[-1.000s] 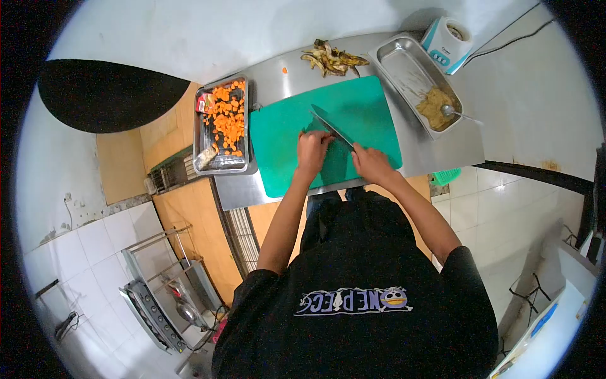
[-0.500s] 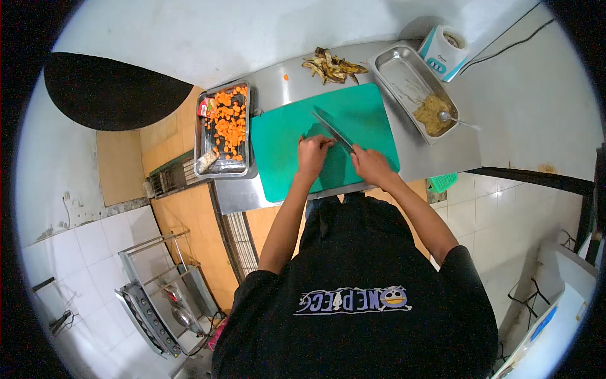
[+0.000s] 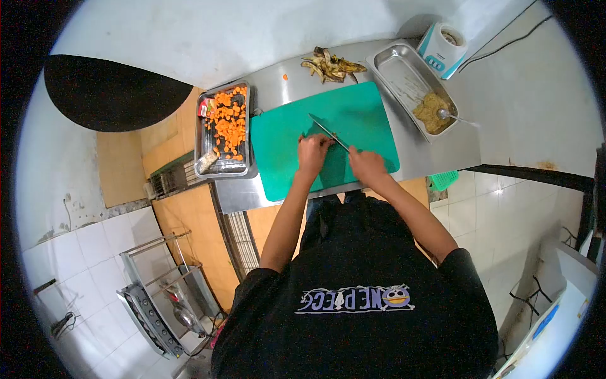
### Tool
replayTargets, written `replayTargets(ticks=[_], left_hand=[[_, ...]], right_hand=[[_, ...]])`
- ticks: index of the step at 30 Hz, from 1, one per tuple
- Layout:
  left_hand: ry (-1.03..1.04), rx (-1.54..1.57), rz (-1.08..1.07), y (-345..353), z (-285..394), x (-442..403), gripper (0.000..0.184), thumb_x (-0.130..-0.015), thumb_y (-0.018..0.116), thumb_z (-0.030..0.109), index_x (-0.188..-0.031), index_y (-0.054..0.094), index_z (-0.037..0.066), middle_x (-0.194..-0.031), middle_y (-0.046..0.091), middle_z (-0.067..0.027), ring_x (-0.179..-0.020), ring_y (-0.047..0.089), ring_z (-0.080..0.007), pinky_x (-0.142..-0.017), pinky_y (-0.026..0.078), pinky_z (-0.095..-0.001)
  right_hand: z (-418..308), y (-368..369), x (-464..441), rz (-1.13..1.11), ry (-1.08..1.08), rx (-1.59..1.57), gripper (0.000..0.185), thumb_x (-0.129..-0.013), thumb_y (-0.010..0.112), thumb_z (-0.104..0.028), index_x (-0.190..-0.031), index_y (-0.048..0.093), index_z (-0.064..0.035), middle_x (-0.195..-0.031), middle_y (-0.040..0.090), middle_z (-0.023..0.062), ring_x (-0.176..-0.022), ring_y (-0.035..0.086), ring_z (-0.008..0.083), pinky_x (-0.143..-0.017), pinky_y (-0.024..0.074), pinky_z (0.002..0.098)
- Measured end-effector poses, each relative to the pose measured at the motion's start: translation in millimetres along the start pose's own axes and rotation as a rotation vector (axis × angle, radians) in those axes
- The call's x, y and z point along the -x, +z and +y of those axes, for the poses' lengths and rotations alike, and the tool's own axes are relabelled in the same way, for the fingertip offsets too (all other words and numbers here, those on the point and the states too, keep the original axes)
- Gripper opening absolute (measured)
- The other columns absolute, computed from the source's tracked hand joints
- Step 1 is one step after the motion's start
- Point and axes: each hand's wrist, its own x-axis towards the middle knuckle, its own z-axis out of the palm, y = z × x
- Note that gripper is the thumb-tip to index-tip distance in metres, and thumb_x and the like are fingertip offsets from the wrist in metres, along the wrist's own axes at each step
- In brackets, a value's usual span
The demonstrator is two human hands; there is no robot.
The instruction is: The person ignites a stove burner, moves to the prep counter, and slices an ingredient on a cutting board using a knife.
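A green cutting board (image 3: pixel 353 104) lies on the steel table below both hands. My right hand (image 3: pixel 367 167) is closed round the handle of a kitchen knife (image 3: pixel 326 130), whose blade slants up and left over the board. Just left of the blade, my left hand (image 3: pixel 312 153) has its fingers bent and pressed together on a small dark piece at the board's middle. What that piece is stays too small to make out, and the fingers partly hide it.
Left of the board stands a metal tray (image 3: pixel 247 126) with orange carrot pieces (image 3: pixel 228 120) and small packets. Brown peels (image 3: pixel 331 65) lie behind the board. At right are a steel pan (image 3: pixel 394 66) with yellowish mash (image 3: pixel 433 112) and a spoon, and a white-blue appliance (image 3: pixel 442 50).
The knife blade has turned from showing its flat to nearly edge-on and has come closer to my left fingers. My right hand has shifted slightly left; my left hand stays in place.
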Motion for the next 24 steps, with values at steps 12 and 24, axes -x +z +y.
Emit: replayTargets(ticks=[12,24], left_hand=[[0.049,0.047,0.039,1.0,-0.7,4.5,0.011,-0.087,0.069,0.014,-0.085,0.076,0.006,-0.079,0.072,-0.0152,-0.076,0.069,-0.0346,-0.095,0.045,-0.0509],[-0.002,0.019,0.004,0.4,0.0,2.9,0.008,-0.087,0.069,0.015,-0.084,0.075,0.010,-0.085,0.074,-0.0111,-0.079,0.070,-0.0312,-0.100,0.042,-0.0547]], right_hand=[[2.5,-3.3,5.8,0.040,-0.011,-0.183,0.028,-0.102,0.047,-0.031,-0.113,0.056,-0.0063,-0.084,0.068,0.0252,-0.079,0.068,0.0458,-0.071,0.0529,0.0604],[2.8,-11.4,1.0,0.063,-0.044,-0.103,0.026,-0.098,0.052,-0.028,-0.106,0.059,-0.0036,-0.078,0.068,0.0247,-0.073,0.068,0.0445,-0.065,0.0532,0.0593]])
